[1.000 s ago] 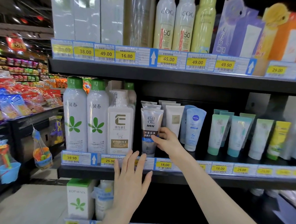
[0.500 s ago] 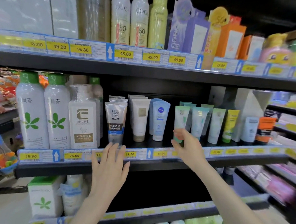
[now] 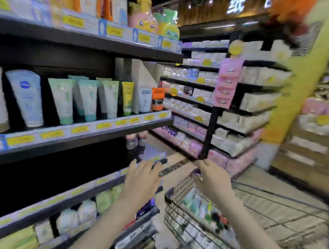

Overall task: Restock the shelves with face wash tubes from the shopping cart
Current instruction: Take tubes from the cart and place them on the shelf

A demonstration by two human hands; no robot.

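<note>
I see both of my hands in the lower middle of the frame, and they hold nothing. My left hand [image 3: 142,176] is spread with straight fingers, in front of the dark lower shelf edge. My right hand [image 3: 209,179] is over the near corner of the shopping cart [image 3: 168,196], with fingers loosely bent; it looks empty, but the picture is blurred, so I cannot tell whether the fingertips touch the wire rim. The two hands are apart from each other.

The face wash tubes [image 3: 196,205] that I must take lie in the cart basket, at the lower right of the frame, as a pale green and white pile with some small dark things between them. I cannot count them. More tubes already stand cap-down in a row on the middle shelf [image 3: 122,129], at the left of the frame.

I judge that such a tube is light and made of soft plastic, so it will bend if I squeeze it hard. The surface is probably smooth and a little slippery. I would take one around the middle of the body, or nearer the stiff cap end, with thumb against fingers and a gentle grip. The flat sealed end is thin and gives poor hold. It should not break if it falls.
</note>
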